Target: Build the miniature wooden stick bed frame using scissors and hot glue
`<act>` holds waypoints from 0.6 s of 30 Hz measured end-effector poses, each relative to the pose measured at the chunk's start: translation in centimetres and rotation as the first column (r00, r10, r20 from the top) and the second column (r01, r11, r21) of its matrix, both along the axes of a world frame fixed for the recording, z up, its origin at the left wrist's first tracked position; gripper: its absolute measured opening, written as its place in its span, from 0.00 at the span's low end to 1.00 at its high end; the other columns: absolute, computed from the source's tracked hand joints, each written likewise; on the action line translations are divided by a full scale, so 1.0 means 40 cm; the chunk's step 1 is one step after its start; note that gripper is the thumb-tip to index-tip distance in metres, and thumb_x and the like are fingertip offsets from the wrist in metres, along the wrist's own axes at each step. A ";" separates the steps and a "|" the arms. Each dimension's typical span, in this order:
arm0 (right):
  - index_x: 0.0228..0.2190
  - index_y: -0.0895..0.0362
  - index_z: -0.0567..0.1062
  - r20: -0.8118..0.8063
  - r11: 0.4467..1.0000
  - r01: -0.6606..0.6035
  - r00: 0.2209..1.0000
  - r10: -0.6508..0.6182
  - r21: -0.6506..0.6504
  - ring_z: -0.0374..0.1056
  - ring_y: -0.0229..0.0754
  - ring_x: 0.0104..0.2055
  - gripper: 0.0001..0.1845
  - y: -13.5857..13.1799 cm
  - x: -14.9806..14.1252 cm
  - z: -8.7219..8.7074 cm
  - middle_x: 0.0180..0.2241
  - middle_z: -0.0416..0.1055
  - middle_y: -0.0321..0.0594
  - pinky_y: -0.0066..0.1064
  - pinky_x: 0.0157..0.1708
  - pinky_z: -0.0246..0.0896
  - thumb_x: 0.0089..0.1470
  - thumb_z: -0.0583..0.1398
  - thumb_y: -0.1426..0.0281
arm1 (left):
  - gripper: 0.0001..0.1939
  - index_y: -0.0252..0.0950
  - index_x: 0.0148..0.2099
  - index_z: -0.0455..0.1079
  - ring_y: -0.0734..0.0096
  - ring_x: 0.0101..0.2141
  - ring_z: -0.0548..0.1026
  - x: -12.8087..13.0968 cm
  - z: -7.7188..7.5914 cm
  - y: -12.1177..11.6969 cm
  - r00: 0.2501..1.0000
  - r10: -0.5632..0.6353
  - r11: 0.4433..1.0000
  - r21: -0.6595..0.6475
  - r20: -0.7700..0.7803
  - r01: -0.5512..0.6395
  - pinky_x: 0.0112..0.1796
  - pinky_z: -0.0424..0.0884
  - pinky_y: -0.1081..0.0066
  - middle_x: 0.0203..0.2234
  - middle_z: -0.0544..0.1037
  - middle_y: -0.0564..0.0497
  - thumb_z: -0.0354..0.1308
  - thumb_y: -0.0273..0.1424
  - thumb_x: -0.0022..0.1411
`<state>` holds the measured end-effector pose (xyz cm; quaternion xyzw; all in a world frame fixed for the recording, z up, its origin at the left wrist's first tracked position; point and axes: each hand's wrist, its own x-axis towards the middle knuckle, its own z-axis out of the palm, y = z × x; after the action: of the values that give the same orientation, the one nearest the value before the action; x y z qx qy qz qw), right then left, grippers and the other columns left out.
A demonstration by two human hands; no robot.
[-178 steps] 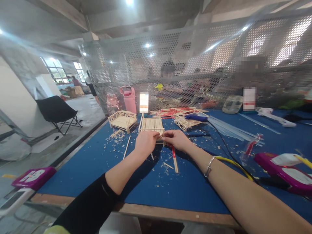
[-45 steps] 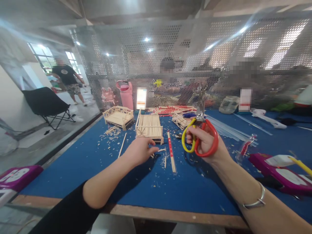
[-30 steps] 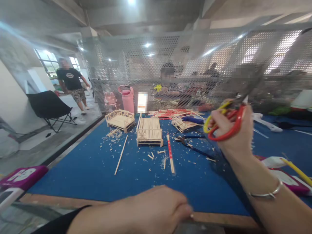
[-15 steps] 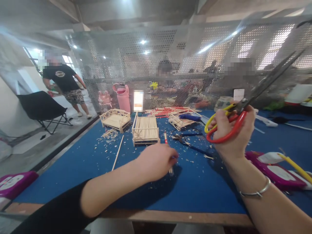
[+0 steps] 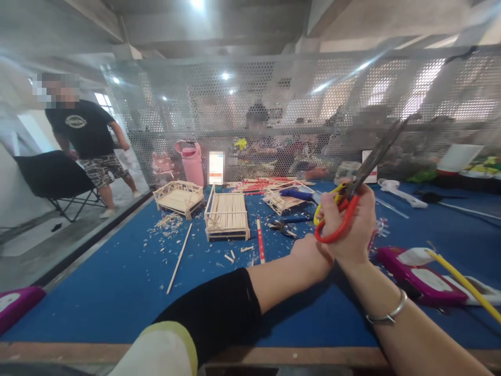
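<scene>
My right hand (image 5: 354, 230) is wrapped round the red and yellow handles of a pair of scissors (image 5: 350, 196), whose long dark blades point up and away to the right. Close beside it, low over the table, my left hand (image 5: 311, 257) reaches across; its fingers are hidden, so what they touch does not show. Pliers with dark blue handles (image 5: 285, 227) lie just beyond the left hand and are partly covered. A red-marked stick (image 5: 260, 241) and short cut pieces (image 5: 230, 257) rest left of the hands. Behind stands a small bed-like frame of sticks (image 5: 227, 214).
Another stick frame (image 5: 180, 197) stands left, a third (image 5: 282, 197) right under a blue-handled tool (image 5: 295, 194). Red-tipped sticks (image 5: 266, 184) lie behind. A long stick (image 5: 180, 258) and shavings litter the blue table (image 5: 129, 292). Right is a purple device (image 5: 422, 277). A person (image 5: 86, 130) stands beyond.
My left hand has moved right, from the short sticks to beside my right hand, uncovering the cut pieces. My right hand and the scissors have come left and slightly down. The person beyond has moved nearer.
</scene>
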<state>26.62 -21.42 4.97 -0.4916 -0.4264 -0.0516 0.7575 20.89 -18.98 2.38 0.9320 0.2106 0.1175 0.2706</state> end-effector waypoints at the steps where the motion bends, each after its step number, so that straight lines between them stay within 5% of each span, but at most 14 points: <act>1: 0.41 0.53 0.63 0.022 0.999 -0.018 1.000 0.018 -0.028 0.63 0.36 0.23 0.19 0.000 0.000 -0.003 0.28 0.63 0.33 0.31 0.24 0.61 0.48 0.61 0.62 | 0.15 0.28 0.46 0.70 0.48 0.48 0.70 -0.011 0.006 -0.007 1.000 -0.004 1.000 0.023 -0.010 0.005 0.48 0.65 0.53 0.43 0.74 0.34 0.49 0.20 0.58; 5: 0.39 0.54 0.65 0.117 0.965 -0.111 0.983 0.142 -0.236 0.61 0.36 0.19 0.18 0.002 -0.003 -0.013 0.21 0.63 0.30 0.29 0.20 0.58 0.47 0.61 0.60 | 0.15 0.24 0.41 0.71 0.45 0.43 0.72 -0.133 0.023 -0.035 0.995 0.025 0.988 0.154 -0.097 -0.010 0.44 0.65 0.49 0.38 0.75 0.30 0.44 0.19 0.59; 9: 0.34 0.55 0.66 0.097 0.899 -0.194 0.963 0.250 -0.394 0.59 0.36 0.17 0.16 0.003 -0.014 -0.009 0.19 0.64 0.31 0.28 0.18 0.56 0.49 0.57 0.56 | 0.19 0.31 0.50 0.67 0.58 0.42 0.73 -0.340 0.029 -0.026 0.971 0.058 0.979 0.206 -0.230 -0.010 0.44 0.67 0.63 0.40 0.75 0.39 0.49 0.18 0.55; 13: 0.28 0.56 0.67 0.222 0.846 -0.106 0.941 0.255 -0.523 0.58 0.36 0.18 0.14 -0.001 -0.013 0.004 0.17 0.63 0.32 0.28 0.21 0.55 0.48 0.57 0.57 | 0.13 0.34 0.39 0.72 0.64 0.36 0.73 -0.476 0.034 0.010 0.929 0.337 0.934 0.177 -0.151 -0.310 0.39 0.66 0.69 0.34 0.77 0.46 0.46 0.26 0.62; 18: 0.21 0.55 0.67 0.444 0.565 0.132 0.769 0.459 -0.814 0.61 0.39 0.20 0.09 -0.009 0.006 -0.009 0.16 0.66 0.35 0.28 0.23 0.53 0.46 0.58 0.63 | 0.15 0.34 0.32 0.72 0.67 0.31 0.73 -0.497 0.041 0.039 0.822 0.551 0.831 0.186 -0.144 -0.524 0.32 0.63 0.72 0.28 0.77 0.48 0.47 0.35 0.63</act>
<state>26.85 -21.78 4.60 -0.6905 -0.6692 0.0676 0.2661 1.01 -17.41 4.00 0.8578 0.4815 0.1132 0.1398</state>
